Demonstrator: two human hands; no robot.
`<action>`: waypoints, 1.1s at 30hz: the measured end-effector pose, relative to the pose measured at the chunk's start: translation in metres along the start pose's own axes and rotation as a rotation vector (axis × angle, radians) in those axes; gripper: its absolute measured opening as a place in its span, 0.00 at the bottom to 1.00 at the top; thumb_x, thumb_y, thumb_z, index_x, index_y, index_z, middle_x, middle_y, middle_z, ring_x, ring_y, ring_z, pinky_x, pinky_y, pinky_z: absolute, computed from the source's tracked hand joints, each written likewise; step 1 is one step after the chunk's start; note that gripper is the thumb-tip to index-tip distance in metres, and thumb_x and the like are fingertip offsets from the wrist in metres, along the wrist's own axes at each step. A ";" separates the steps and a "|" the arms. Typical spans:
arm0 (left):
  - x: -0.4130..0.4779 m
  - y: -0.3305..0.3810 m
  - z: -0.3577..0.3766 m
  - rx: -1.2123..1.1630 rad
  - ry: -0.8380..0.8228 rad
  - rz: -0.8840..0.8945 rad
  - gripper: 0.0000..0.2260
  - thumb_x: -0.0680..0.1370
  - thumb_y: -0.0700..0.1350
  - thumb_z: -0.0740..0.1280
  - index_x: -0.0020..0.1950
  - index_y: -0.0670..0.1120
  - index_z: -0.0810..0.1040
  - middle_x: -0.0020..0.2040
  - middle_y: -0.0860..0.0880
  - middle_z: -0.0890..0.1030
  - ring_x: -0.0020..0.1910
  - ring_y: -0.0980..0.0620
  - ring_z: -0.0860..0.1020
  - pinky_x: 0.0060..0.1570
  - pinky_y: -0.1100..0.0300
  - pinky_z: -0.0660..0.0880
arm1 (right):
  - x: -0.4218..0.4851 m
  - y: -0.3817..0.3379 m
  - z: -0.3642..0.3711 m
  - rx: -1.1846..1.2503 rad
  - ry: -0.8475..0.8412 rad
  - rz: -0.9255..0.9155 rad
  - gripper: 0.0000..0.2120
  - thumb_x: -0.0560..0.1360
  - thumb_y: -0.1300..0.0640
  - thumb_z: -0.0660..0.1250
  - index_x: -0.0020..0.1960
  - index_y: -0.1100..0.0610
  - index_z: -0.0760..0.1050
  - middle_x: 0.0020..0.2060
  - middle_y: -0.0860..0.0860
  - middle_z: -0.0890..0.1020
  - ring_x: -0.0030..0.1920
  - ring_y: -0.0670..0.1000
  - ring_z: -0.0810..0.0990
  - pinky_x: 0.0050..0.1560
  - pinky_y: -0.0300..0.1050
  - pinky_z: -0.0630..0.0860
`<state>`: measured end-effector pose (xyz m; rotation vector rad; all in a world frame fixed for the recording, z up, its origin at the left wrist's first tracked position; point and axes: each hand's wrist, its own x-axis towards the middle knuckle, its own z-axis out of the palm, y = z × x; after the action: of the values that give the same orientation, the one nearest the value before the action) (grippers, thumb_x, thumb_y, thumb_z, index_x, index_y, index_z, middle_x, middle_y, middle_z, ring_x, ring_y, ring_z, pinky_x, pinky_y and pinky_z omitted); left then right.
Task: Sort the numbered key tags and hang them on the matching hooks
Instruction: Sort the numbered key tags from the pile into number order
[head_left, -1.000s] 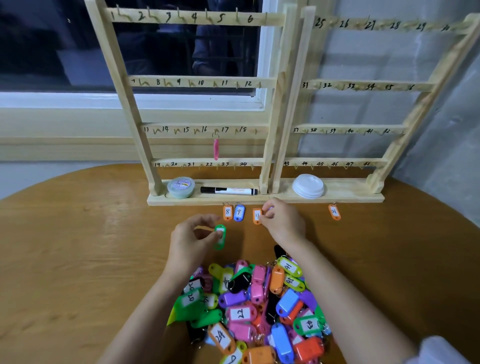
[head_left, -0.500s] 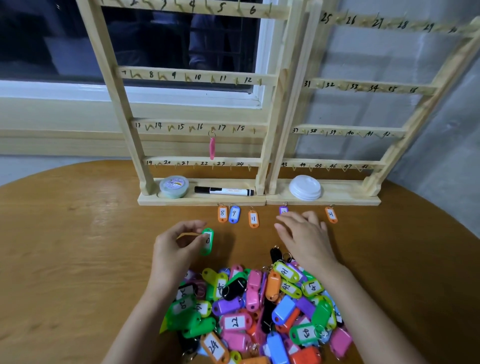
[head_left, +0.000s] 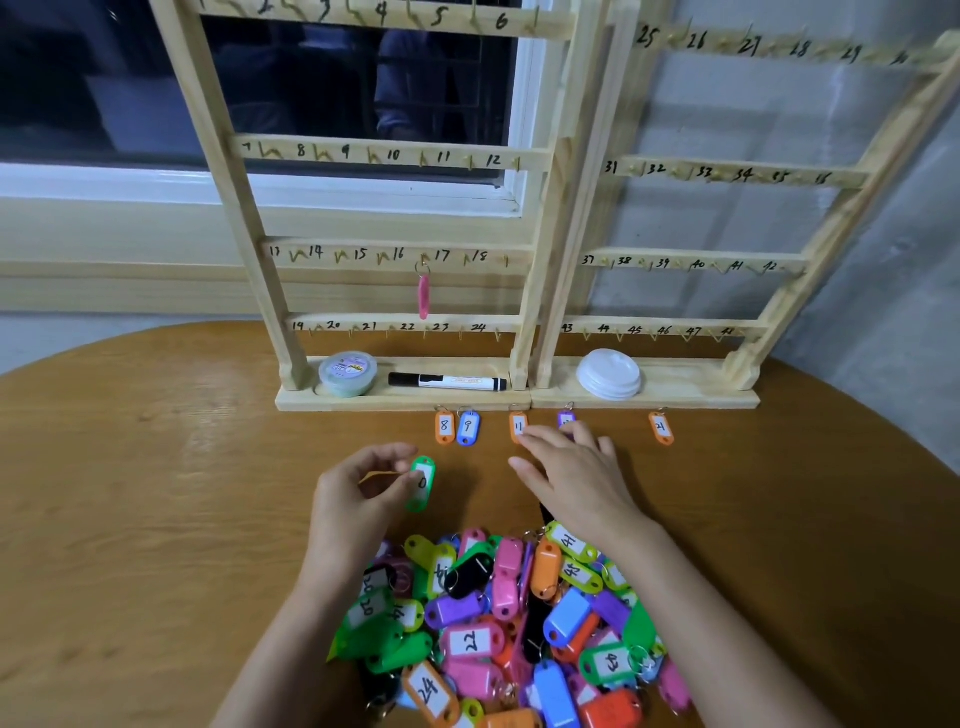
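My left hand (head_left: 358, 499) pinches a green key tag (head_left: 422, 483) just above the table, its label facing me. My right hand (head_left: 576, 478) lies flat with fingers spread, fingertips beside the orange tag 11 (head_left: 518, 426) and over part of a purple tag (head_left: 566, 418). Orange tag 8 (head_left: 444, 427), blue tag 9 (head_left: 468, 428) and another orange tag (head_left: 661, 428) lie in a row before the two wooden hook racks (head_left: 400, 156). A pink tag (head_left: 424, 296) hangs near hook 17. A big pile of coloured tags (head_left: 509, 618) sits under my wrists.
The rack base holds a small round tub (head_left: 348, 373), a black marker (head_left: 447, 382) and a stack of white lids (head_left: 609, 374). The round wooden table (head_left: 130, 519) ends at a window sill and grey wall behind the racks.
My right hand has let go near tag 11, opened flat and slid a little right and back. The left hand keeps holding the green tag in nearly the same place.
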<state>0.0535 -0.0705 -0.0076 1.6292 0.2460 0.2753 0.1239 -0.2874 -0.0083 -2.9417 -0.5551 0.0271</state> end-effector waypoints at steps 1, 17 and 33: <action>-0.001 0.000 0.001 0.001 -0.003 -0.002 0.09 0.73 0.34 0.71 0.48 0.47 0.82 0.42 0.46 0.81 0.39 0.57 0.82 0.39 0.66 0.78 | 0.001 -0.002 0.000 0.004 0.001 -0.005 0.23 0.81 0.40 0.49 0.73 0.46 0.65 0.71 0.39 0.66 0.70 0.50 0.60 0.64 0.52 0.62; -0.040 0.033 0.002 -0.178 -0.068 -0.083 0.08 0.73 0.31 0.70 0.45 0.44 0.80 0.35 0.49 0.79 0.29 0.59 0.76 0.32 0.68 0.74 | -0.064 -0.059 -0.023 0.912 0.122 -0.004 0.04 0.76 0.55 0.69 0.47 0.47 0.81 0.43 0.42 0.84 0.45 0.38 0.80 0.47 0.31 0.74; -0.022 0.004 -0.022 0.879 -0.465 0.335 0.14 0.71 0.39 0.73 0.55 0.50 0.83 0.50 0.54 0.82 0.46 0.55 0.78 0.49 0.59 0.76 | -0.085 -0.039 -0.027 1.152 0.215 0.265 0.02 0.74 0.58 0.70 0.47 0.53 0.80 0.41 0.47 0.84 0.44 0.43 0.82 0.39 0.29 0.73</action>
<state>0.0255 -0.0573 -0.0026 2.5499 -0.3175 0.0179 0.0318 -0.2861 0.0233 -1.8298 -0.0411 0.0412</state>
